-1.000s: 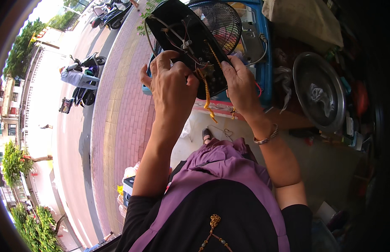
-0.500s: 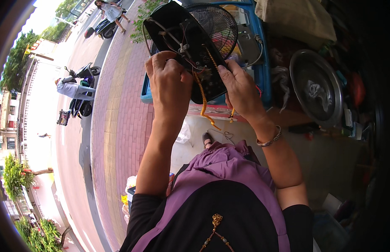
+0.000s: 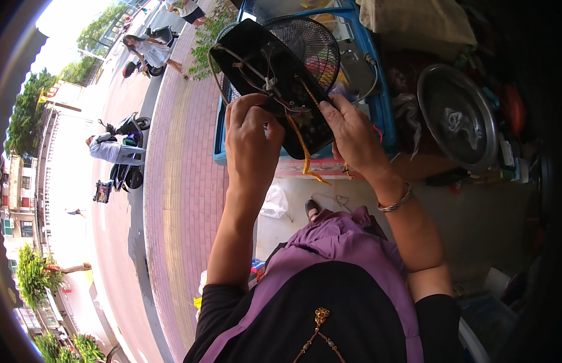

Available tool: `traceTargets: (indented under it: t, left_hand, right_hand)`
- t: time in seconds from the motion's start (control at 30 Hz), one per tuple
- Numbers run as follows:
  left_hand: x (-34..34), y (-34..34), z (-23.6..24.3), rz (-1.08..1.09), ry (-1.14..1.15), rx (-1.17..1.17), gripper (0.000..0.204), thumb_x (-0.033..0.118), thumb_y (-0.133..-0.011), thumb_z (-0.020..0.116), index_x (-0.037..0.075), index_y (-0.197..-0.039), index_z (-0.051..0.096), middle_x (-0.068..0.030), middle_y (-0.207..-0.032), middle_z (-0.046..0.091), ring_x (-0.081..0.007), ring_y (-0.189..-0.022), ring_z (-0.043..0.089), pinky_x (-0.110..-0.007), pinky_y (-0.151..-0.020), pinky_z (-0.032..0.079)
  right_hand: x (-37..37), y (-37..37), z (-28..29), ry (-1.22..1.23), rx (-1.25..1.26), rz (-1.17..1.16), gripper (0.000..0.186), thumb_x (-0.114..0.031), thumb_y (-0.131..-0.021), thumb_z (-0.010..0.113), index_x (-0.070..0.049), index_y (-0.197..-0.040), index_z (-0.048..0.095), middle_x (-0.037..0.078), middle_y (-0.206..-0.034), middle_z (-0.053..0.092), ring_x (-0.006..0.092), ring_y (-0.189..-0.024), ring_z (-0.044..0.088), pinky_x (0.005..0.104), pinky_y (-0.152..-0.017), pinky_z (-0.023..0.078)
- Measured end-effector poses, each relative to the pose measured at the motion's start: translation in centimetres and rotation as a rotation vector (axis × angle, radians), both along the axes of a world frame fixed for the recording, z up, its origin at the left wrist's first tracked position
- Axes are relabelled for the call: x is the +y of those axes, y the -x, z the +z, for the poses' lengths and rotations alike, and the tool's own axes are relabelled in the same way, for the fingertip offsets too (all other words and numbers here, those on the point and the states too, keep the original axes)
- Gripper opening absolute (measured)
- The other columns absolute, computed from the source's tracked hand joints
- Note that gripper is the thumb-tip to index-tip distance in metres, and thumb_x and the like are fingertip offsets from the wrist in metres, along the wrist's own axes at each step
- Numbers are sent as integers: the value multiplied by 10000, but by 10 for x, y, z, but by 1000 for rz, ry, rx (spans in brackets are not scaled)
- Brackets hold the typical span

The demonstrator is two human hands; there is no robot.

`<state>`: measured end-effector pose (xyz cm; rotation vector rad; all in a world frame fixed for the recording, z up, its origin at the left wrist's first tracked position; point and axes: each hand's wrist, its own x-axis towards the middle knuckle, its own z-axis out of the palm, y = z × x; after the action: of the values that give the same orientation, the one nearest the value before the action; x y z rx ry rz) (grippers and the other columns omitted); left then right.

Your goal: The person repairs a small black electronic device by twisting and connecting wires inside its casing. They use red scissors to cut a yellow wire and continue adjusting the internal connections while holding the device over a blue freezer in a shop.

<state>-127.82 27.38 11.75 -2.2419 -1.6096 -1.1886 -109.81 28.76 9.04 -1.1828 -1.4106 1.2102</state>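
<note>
A long black plastic housing (image 3: 251, 47) tilts before me, its open hollow side facing up, with thin wires and a pale cable inside. My right hand (image 3: 358, 134) grips its right edge, thumb on top and fingers beneath. At the lower left edge, my left hand (image 3: 251, 136) has its fingers curled and pressed together by the wires; what they pinch is hidden. A yellow braided cord (image 3: 304, 145) runs out of the housing and hangs below it. Behind the housing shows a round black mesh fan guard (image 3: 323, 51).
A blue-framed case (image 3: 384, 115) stands under and behind the housing. To the right lies a round metal basin (image 3: 429, 121) with crumpled plastic inside. A white plastic bag (image 3: 275, 201) is on the floor. Left are a brick pavement (image 3: 199, 157), a road, parked scooters and people.
The housing and both hands sit slightly lower in view, with the left hand shifted a little right. My view has turned slightly. A person on the pavement side has moved, and another appears at the top.
</note>
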Motion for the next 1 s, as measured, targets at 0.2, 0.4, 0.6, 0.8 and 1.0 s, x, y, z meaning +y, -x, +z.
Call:
traceTargets:
  t: [0.2, 0.4, 0.6, 0.8, 1.0]
  left_hand:
    - [-10, 3, -1, -36, 130, -8, 113, -3, -689, 703, 41, -767, 634, -109, -1152, 592, -322, -1113, 513, -414, -975, 359]
    - [-13, 4, 4, 12, 198, 70, 166, 66, -653, 736, 50, -807, 675, -114, -1181, 538, -351, -1131, 426, -449, -978, 350]
    - [-16, 2, 4, 46, 223, 71, 156, 127, -690, 714, 58, -829, 694, -124, -1218, 514, -356, -1152, 417, -464, -982, 327]
    - [-12, 2, -3, 128, 166, 47, 143, 166, -718, 745, 86, -836, 743, -116, -1182, 534, -333, -1139, 425, -442, -961, 322]
    - [-6, -9, 1, 165, 224, 49, 151, 187, -674, 787, 105, -798, 765, -95, -1052, 540, -294, -1065, 432, -413, -911, 313]
  right_hand:
    - [2, 0, -8, -75, -81, -30, 357, -305, -1033, 484, 33, -1060, 597, 134, -640, 591, 225, -574, 588, 361, -537, 424]
    - [3, 2, -11, -45, -63, -62, 362, -319, -1026, 505, 29, -1060, 601, 139, -653, 597, 220, -584, 587, 355, -541, 423]
    - [7, 5, -18, -67, -66, -92, 359, -323, -1025, 510, 22, -1048, 605, 139, -667, 601, 215, -588, 578, 348, -546, 423]
    - [6, 5, -9, -47, -73, -92, 337, -310, -1025, 517, 15, -1041, 605, 108, -659, 583, 175, -574, 536, 326, -536, 401]
    - [4, 6, -7, -4, 20, -60, 314, -307, -1040, 491, -15, -1025, 606, -6, -641, 500, 63, -522, 439, 262, -458, 345]
